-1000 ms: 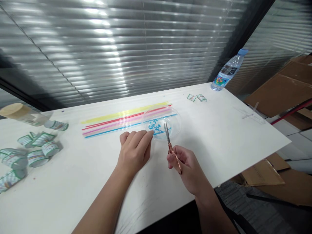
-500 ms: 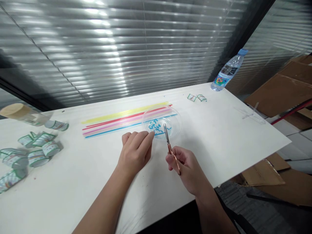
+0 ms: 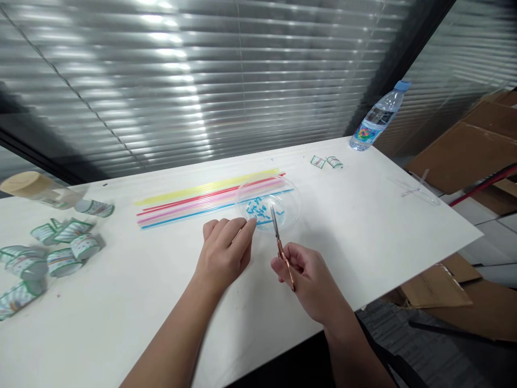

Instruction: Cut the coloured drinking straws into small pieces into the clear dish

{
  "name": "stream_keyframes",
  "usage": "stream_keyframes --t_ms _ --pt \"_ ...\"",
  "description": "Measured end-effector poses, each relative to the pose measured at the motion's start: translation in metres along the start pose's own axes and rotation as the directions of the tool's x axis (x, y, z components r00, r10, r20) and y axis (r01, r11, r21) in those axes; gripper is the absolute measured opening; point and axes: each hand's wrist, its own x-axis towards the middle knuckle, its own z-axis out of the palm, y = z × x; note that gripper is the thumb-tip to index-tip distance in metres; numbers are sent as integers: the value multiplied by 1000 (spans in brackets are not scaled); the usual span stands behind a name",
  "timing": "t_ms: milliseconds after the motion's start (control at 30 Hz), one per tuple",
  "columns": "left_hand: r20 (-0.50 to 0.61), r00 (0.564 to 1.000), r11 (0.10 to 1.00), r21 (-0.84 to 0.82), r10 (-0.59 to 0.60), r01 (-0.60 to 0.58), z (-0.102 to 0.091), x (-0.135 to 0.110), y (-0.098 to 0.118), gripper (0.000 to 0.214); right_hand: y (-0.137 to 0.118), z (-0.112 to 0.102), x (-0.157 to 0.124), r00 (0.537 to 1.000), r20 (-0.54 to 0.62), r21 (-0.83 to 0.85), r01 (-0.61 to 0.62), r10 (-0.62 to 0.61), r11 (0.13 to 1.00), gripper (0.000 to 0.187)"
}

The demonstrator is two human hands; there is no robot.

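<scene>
My right hand (image 3: 307,277) is closed round the copper-coloured handles of a pair of scissors (image 3: 278,237). Their narrow blades point away from me over a clear round plastic bowl (image 3: 298,202). Several short blue cut pieces (image 3: 258,209) lie in the bowl. At its near rim my left hand (image 3: 226,245) is closed in a pinch, with a thin blue straw (image 3: 265,222) sticking out to the right from the fingertips, close to the blades. The straw's other end is hidden in the hand.
Long yellow, red, pink and blue straws (image 3: 194,199) lie in rows behind my left hand. Several green-edged printed rolls (image 3: 64,262) and a beige-capped clear container (image 3: 30,186) are at the left. A water bottle (image 3: 371,121) stands at the back right, near two small printed pieces (image 3: 326,161).
My right thumb and the scissors' handles have shifted slightly to the left. The left hand and the blue straw have hardly moved.
</scene>
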Motion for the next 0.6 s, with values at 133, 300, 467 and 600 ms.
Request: stream_keyframes --t_ms 133,300,467,600 --pt "7 1000 998 58 0 -1 0 0 -2 27 0 1 1 1000 -21 13 -5 6 1000 44" --pt "-17 1000 991 134 -11 13 -3 0 -5 25 0 0 3 995 -91 11 27 -26 1000 46" --pt "-13 1000 993 116 6 -4 -2 2 -5 25 -4 0 2 1000 -17 -64 1 -2 998 46" --pt "13 999 997 58 52 -53 -2 1 -2 27 -4 0 2 999 -34 -77 7 -10 997 47"
